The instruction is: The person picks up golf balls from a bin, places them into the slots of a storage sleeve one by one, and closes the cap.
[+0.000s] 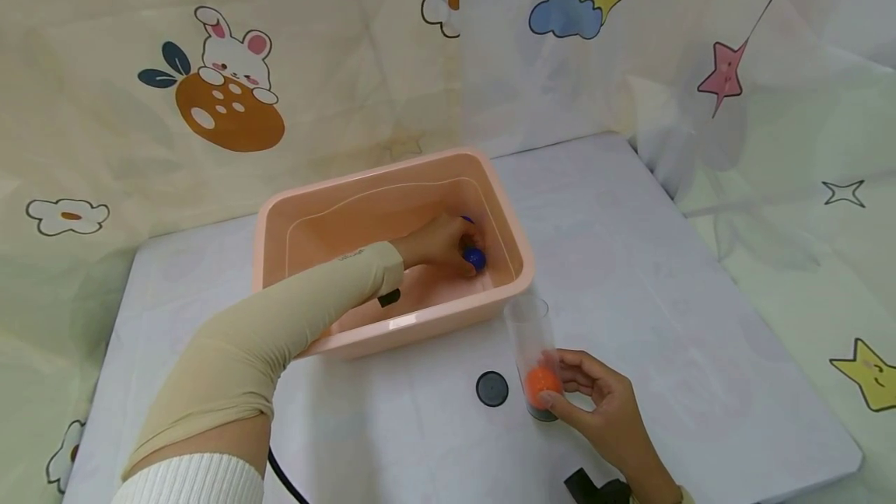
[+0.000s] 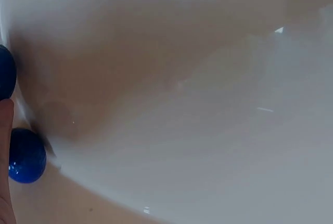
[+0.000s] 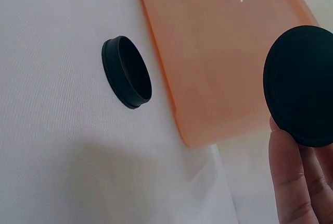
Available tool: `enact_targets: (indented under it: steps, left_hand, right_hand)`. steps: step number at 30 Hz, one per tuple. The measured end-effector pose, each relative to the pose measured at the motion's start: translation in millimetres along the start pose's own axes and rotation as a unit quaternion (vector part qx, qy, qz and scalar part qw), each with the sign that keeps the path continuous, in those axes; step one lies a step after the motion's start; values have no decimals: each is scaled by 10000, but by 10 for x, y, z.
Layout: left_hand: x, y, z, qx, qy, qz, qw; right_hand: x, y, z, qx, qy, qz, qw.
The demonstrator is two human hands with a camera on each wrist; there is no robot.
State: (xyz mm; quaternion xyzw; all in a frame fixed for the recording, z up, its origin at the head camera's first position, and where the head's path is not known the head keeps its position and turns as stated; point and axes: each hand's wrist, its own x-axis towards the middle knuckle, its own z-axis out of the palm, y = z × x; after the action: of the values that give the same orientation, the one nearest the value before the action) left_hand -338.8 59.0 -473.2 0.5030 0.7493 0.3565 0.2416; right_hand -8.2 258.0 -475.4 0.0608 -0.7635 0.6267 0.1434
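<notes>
My left hand (image 1: 444,243) reaches down into the peach plastic basin (image 1: 521,274), its thumb and fingers around a blue ball (image 1: 474,258) near the right end. Part of a second blue ball (image 1: 467,219) shows just beyond the fingers; the left wrist view has both, one ball (image 2: 27,156) below the other (image 2: 6,73). My right hand (image 1: 602,403) grips the lower part of a clear tube (image 1: 526,325) standing beside the basin. Inside the tube sits an orange ball (image 1: 542,386). The tube's black bottom cap (image 3: 302,86) faces the right wrist camera.
A loose black cap (image 1: 492,389) lies on the white-covered table (image 1: 392,426), left of the tube. Printed cloth (image 1: 350,84) hangs behind the table and at its right side. A black cable (image 1: 283,477) runs near the front edge.
</notes>
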Motion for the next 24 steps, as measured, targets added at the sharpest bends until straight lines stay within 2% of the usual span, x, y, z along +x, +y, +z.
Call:
enact_targets:
  steps: [3, 6, 8, 10, 12, 15, 17, 19, 24]
  left_hand:
    - [11, -126, -9, -98, 87, 119, 9998]
    - [-29, 51, -86, 19, 111, 129, 9999]
    - [-68, 224, -141, 99, 102, 194, 9997]
    - [-113, 439, -221, 187, 90, 423, 9989]
    - [-145, 577, -289, 225, 77, 765, 9968]
    - [-199, 746, -370, 210, 99, 1003, 9947]
    - [-211, 761, -389, 277, 131, 976, 9948]
    - [-214, 710, -372, 258, 194, 821, 9961]
    - [-177, 456, -328, -63, 224, 518, 9984]
  right_hand:
    - [-3, -6, 7, 4, 1, -29, 10000]
    - [-6, -13, 16, -2, 1, -59, 10000]
    - [-4, -19, 19, -11, 2, -68, 10000]
    - [-2, -27, 22, -23, -7, -75, 10000]
    - [-1, -35, 23, -35, -18, -72, 10000]
    - [1, -44, 21, -30, -49, -28, 10000]
    - [2, -48, 21, 1, -68, -43, 10000]
    - [1, -50, 20, 36, -81, -64, 9999]
    - [-2, -57, 26, 60, -80, -152, 9998]
